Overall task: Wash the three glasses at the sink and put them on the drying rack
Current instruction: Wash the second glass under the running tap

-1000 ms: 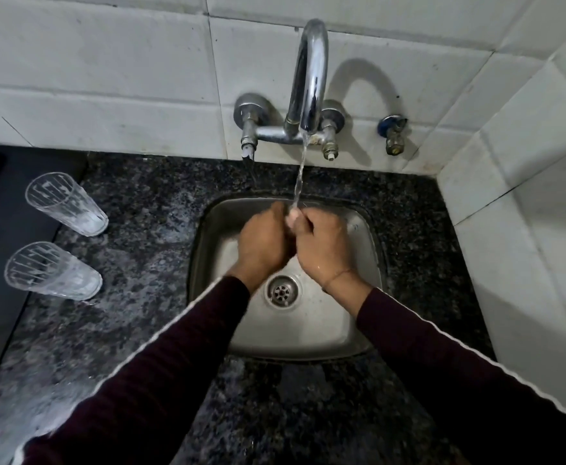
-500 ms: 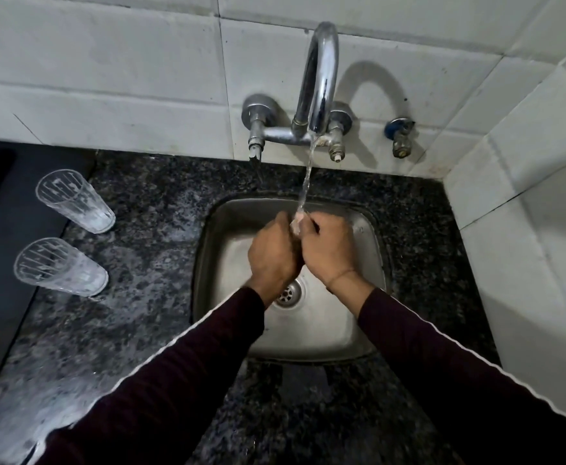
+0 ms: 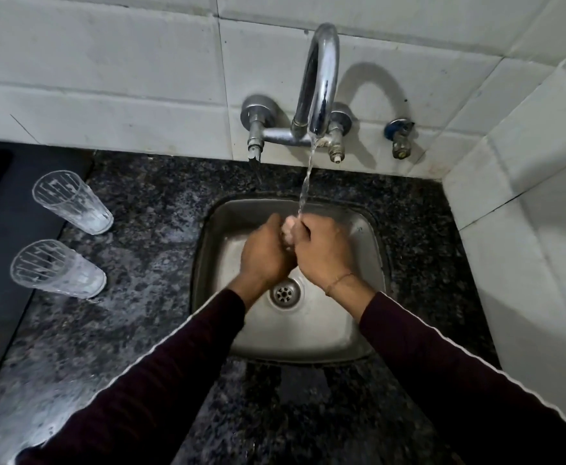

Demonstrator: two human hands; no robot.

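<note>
A: What's at the far left of the frame?

B: A dark mat (image 3: 0,250), running down the left edge. Two clear glasses stand where it meets the speckled counter (image 3: 147,250): the upper glass (image 3: 72,203) at upper left, the lower glass (image 3: 57,269) just below it, apart from each other (both upright, mouths leaning toward the camera through the wide lens).

A: And the middle?

B: The steel sink (image 3: 308,333) with its drain (image 3: 284,293). Above it the chrome faucet (image 3: 320,78) on the white tiled wall (image 3: 107,78) sends a thin stream of water (image 3: 306,182) down onto the hands.

A: The hands?

B: The left hand (image 3: 265,251) and right hand (image 3: 322,251) are pressed together over the basin, fingers curled inward around a small pale thing (image 3: 288,231) under the stream. Whether it is the third glass I cannot tell; it is mostly hidden. Dark sleeves (image 3: 161,380) come up from the bottom corners.

A: Farther right?

B: A small blue-capped valve (image 3: 399,137) on the wall, then the tiled side wall (image 3: 526,229).
</note>
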